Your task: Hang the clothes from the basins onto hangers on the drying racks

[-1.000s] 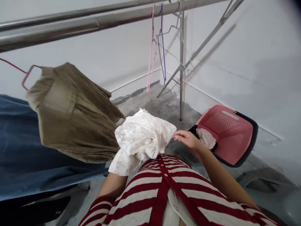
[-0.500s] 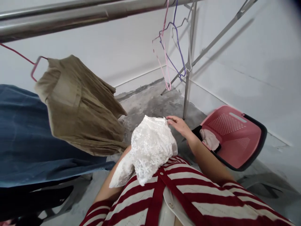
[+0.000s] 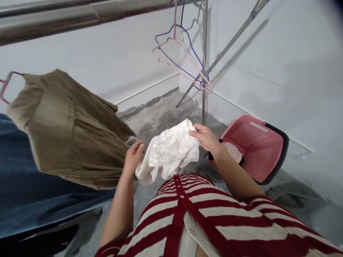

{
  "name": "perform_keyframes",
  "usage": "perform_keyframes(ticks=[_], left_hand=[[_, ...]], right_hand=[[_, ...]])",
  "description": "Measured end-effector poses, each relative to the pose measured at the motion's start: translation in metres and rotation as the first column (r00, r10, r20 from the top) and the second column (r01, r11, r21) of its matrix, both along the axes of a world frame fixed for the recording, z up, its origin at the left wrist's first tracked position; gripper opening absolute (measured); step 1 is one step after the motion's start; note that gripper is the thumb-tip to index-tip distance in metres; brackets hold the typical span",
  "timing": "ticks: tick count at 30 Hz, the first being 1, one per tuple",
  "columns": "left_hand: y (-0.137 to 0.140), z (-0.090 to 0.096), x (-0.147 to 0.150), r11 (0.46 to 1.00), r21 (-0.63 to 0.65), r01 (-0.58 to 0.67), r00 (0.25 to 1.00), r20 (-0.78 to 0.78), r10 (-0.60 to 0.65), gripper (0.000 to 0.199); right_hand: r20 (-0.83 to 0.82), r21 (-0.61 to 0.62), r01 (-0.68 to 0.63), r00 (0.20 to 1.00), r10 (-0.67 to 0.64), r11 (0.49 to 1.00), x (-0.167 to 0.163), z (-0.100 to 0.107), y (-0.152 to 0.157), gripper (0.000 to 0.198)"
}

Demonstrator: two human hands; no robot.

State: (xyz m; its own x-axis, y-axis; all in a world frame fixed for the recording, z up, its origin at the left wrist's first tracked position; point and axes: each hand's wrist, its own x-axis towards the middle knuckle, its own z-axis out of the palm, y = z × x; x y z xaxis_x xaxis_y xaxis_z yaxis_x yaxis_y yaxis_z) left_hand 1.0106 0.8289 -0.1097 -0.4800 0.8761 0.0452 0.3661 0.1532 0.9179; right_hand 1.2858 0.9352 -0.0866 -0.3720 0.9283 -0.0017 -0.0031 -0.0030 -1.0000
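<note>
A crumpled white lace garment (image 3: 173,150) stretches across the space in front of my body. My right hand (image 3: 205,137) pinches its upper right edge, thumb on top. My left hand (image 3: 134,155) is just past the garment's lower left end, fingers loosely curled with no cloth visible between them. Close behind that hand hangs an olive-brown shirt (image 3: 72,128) on a red hanger (image 3: 7,85).
A steel rail (image 3: 107,14) crosses the top, with pink (image 3: 184,50) and purple wire hangers (image 3: 171,57) on it. A pink basket (image 3: 268,157) holding some cloth stands at right. Blue fabric (image 3: 40,185) hangs at left, beside the shirt. Rack legs (image 3: 204,103) stand by the wall.
My left hand has come out from behind the white garment to its left side. The garment is spread more sideways, and my right hand has closed on its edge. The view has shifted right.
</note>
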Motion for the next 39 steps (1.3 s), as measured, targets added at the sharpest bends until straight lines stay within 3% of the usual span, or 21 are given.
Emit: perform_keyframes(ticks=[3,5,7,10,12,14,17,19,22,24,27,31,35,39], left_hand=[[-0.003,0.013,0.013,0.994,0.106,-0.005,0.995,0.099,-0.006,0.045],[-0.007,0.019,0.036,0.979,0.156,0.132,0.966,0.200,-0.162,0.049],[-0.002,0.021,0.059,0.958,0.166,0.234,0.927,0.259,-0.271,0.061],[0.015,0.023,0.074,0.961,0.098,0.259,0.923,0.267,-0.276,0.075],[0.025,0.025,0.073,0.924,0.019,0.382,0.885,0.281,-0.372,0.061],[0.027,0.027,0.070,0.899,-0.013,0.438,0.870,0.259,-0.420,0.037],[0.024,0.030,0.071,0.956,0.084,0.281,0.952,0.100,-0.289,0.023],[0.022,0.033,0.073,0.958,0.191,0.215,0.976,-0.005,-0.219,0.020],[0.021,0.040,0.069,0.939,0.287,0.192,0.977,-0.142,-0.157,0.019],[0.021,0.042,0.062,0.948,0.268,0.170,0.958,-0.271,-0.095,0.019],[0.020,0.034,0.045,0.984,0.155,0.087,0.876,-0.482,-0.002,0.018],[0.013,0.011,0.025,0.993,0.104,-0.050,0.791,-0.603,0.103,0.019],[0.002,-0.013,0.009,0.975,0.176,-0.135,0.799,-0.563,0.212,0.021],[-0.010,-0.038,0.002,0.933,0.199,-0.298,0.850,-0.390,0.355,0.027]], right_hand=[[0.067,0.009,-0.088,0.994,0.087,0.996,-0.008,-0.001,-0.003,0.034],[0.169,0.047,-0.137,0.977,0.127,0.990,-0.020,-0.003,-0.008,0.031],[0.284,0.110,-0.209,0.943,0.171,0.972,-0.031,-0.004,-0.015,0.027],[0.382,0.163,-0.383,0.874,0.300,0.909,-0.042,-0.001,-0.023,0.024],[0.368,0.175,-0.457,0.852,0.373,0.872,-0.043,0.001,-0.024,0.022],[0.341,0.173,-0.469,0.854,0.394,0.866,-0.040,0.001,-0.023,0.022],[0.395,0.167,-0.444,0.848,0.353,0.880,-0.031,-0.010,-0.019,0.021],[0.568,0.211,-0.397,0.794,0.219,0.893,-0.020,-0.026,-0.017,0.015],[0.838,0.259,-0.292,0.542,-0.064,0.921,0.002,-0.056,-0.015,0.025],[0.896,0.242,-0.246,0.428,-0.119,0.938,0.018,-0.071,-0.014,0.036],[0.876,0.260,-0.207,0.461,-0.140,0.943,0.037,-0.074,-0.011,0.040],[0.825,0.365,-0.214,0.526,-0.208,0.906,0.042,-0.049,-0.011,0.038],[0.847,0.360,-0.330,0.508,-0.157,0.873,0.025,-0.029,-0.024,0.040],[0.919,0.265,-0.432,0.383,-0.091,0.862,0.006,-0.034,-0.040,0.035]])
